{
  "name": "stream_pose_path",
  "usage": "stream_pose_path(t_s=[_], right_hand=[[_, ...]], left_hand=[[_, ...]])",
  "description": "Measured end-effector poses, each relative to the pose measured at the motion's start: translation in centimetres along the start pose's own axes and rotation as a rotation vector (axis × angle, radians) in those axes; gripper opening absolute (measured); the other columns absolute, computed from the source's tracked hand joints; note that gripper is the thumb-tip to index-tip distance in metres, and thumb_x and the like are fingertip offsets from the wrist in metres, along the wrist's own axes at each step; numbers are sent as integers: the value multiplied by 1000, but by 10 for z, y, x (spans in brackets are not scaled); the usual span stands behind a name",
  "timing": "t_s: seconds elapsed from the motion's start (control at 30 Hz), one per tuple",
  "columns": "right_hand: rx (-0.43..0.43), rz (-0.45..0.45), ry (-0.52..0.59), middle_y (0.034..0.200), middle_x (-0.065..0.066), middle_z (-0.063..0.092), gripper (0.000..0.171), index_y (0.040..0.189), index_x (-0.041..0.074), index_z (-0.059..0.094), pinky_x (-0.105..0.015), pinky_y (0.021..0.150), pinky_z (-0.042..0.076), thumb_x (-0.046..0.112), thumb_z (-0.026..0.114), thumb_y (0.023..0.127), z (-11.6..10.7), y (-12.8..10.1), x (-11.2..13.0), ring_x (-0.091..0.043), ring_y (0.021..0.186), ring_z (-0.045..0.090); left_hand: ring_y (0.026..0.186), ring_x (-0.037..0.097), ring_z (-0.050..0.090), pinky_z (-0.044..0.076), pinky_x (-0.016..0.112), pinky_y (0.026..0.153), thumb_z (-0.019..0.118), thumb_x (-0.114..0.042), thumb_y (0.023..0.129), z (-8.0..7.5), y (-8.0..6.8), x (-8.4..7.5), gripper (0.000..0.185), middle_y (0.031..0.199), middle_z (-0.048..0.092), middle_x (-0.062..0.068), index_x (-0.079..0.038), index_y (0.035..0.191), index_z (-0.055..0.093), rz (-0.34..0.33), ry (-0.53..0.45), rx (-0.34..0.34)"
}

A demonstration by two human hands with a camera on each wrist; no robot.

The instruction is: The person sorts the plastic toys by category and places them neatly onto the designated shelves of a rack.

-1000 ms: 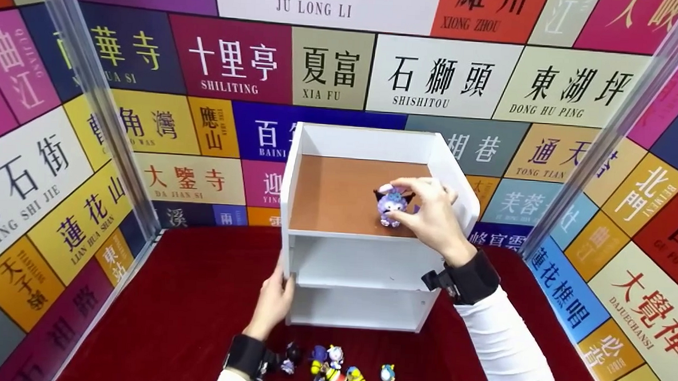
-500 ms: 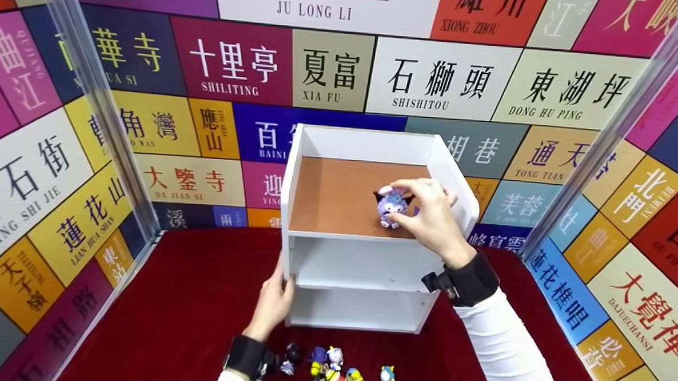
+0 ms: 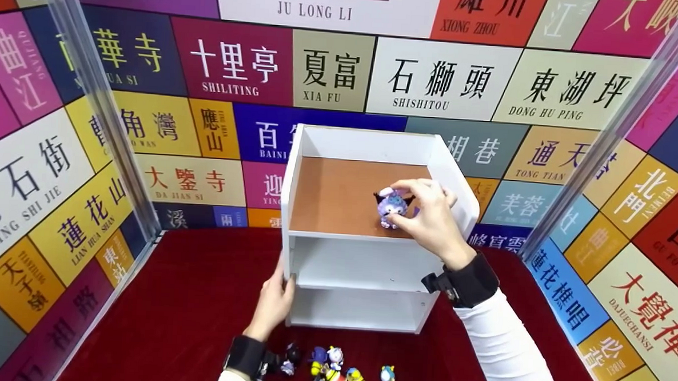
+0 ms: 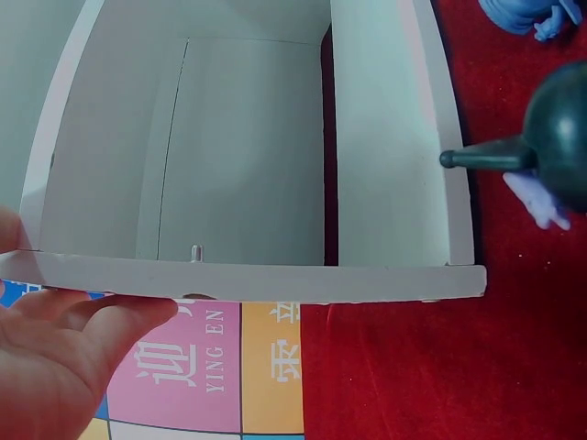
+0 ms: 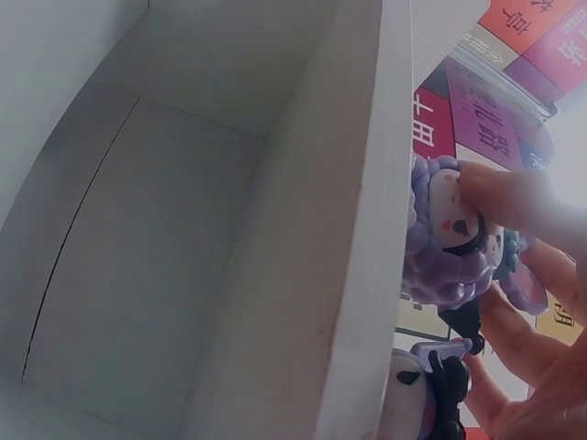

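My right hand [image 3: 432, 214] pinches a purple figurine [image 3: 392, 207] with black pointed ears between thumb and fingers. The figurine is upright at the front right of the brown top surface of a white shelf unit [image 3: 364, 263]. In the right wrist view its curly purple head [image 5: 436, 266] shows beside the white board, and a second figurine [image 5: 408, 399] with black ears is just below it. That second one is mostly hidden behind my hand in the head view. My left hand [image 3: 274, 302] grips the unit's left side panel, its fingers along the outside in the left wrist view.
Several small figurines [image 3: 336, 376] lie in a cluster on the dark red cloth [image 3: 197, 299] before the unit. Another, yellow and blue, stands apart [image 3: 387, 378] to their right. Printed walls [image 3: 444, 75] with metal posts [image 3: 610, 133] enclose the back and sides.
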State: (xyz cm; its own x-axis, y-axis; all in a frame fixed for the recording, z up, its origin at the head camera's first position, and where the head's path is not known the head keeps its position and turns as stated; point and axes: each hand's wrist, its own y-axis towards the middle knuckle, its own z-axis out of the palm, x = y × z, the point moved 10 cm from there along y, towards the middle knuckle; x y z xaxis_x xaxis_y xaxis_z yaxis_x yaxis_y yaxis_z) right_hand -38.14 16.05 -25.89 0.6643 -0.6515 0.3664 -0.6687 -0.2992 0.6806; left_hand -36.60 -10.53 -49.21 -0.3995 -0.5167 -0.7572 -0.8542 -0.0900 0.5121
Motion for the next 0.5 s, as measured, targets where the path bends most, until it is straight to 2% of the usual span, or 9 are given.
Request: stream_pose_path(t_s=[0.2,0.27,0.4,0.5], right_hand=[[-1,-2,-2,101,-2,67,50,115,17,63,-50,87,14,16,84,69,0,0,1,-21,107,45],[-5,-5,-3,102,-2,67,49,114,16,63,-50,87,14,16,84,69,0,-1,1,-21,107,46],[-9,-11,-7,102,-3,67,47,112,16,64,-50,88,13,16,84,70,0,-1,2,-22,106,46],[-8,-3,-9,101,-3,67,49,114,16,63,-50,88,14,16,84,69,0,-1,2,-22,106,46]], left_hand=[[65,22,56,52,36,62,56,-4,91,0,0,0,62,103,66,29,-9,148,32,5,14,-7],[68,24,60,53,37,64,55,-4,91,0,1,0,62,106,65,29,-9,149,31,0,12,-4],[81,30,65,55,41,70,54,-3,91,1,1,2,63,124,58,31,-8,149,31,-3,3,1],[94,34,66,55,45,78,54,-3,91,1,1,1,63,129,55,29,-9,149,30,-5,-3,4]])
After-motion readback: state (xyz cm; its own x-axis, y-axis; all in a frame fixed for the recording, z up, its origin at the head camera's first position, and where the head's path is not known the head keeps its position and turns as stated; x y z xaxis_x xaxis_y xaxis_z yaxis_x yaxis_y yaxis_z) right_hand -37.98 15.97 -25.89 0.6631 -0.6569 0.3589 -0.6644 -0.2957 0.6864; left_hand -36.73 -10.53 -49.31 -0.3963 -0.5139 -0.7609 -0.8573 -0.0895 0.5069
